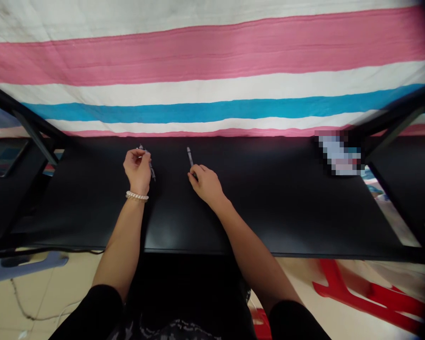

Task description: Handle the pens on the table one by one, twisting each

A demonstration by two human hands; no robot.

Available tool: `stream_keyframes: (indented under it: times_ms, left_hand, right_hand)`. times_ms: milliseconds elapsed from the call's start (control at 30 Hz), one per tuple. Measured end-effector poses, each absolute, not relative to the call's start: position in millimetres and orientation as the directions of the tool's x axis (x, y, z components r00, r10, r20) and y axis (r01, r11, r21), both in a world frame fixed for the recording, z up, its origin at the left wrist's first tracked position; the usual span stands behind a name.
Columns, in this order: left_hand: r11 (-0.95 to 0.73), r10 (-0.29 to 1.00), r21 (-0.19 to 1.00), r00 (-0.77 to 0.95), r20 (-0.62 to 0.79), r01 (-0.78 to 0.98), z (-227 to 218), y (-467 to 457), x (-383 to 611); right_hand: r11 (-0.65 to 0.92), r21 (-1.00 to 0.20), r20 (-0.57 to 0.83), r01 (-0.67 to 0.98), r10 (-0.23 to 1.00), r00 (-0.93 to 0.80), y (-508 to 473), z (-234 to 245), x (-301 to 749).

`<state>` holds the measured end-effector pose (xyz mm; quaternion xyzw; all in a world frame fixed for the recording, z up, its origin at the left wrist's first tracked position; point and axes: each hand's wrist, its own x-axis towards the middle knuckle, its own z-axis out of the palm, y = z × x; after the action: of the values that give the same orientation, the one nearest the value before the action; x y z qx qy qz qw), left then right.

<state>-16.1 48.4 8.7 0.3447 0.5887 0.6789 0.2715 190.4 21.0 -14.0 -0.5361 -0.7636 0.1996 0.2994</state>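
Observation:
My left hand [137, 169], with a pearl bracelet at the wrist, is curled round a dark pen [151, 171] whose tip pokes out above the fingers. My right hand [205, 182] rests on the black table [269, 208] with its fingers closed on a second dark pen [190, 157], which points away from me. The two hands are about a hand's width apart near the far middle of the table.
A striped pink, white and blue cloth [212, 71] hangs behind the table. A blurred small object [338, 153] lies at the far right. Black frame bars [28, 123] slant at both sides. A red plastic stool [368, 293] stands on the floor at lower right.

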Motion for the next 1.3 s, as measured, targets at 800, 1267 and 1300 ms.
stream_keyframes:
  times_ms: [800, 1267, 1300]
  left_hand:
    - [-0.051, 0.965, 0.876, -0.249, -0.08, -0.48, 13, 30, 28]
    - [-0.04, 0.96, 0.823, -0.25, -0.126, -0.567, 7, 36, 23]
    - [-0.044, 0.961, 0.818, -0.249, -0.122, -0.574, 7, 36, 23]
  right_hand:
    - [0.222, -0.973, 0.221, 0.064, 0.975, -0.02, 15, -12, 177]
    - [0.268, -0.961, 0.27, -0.063, 0.963, -0.014, 23, -12, 181]
    - [0.268, -0.96, 0.269, -0.077, 0.963, -0.01, 23, -11, 181]
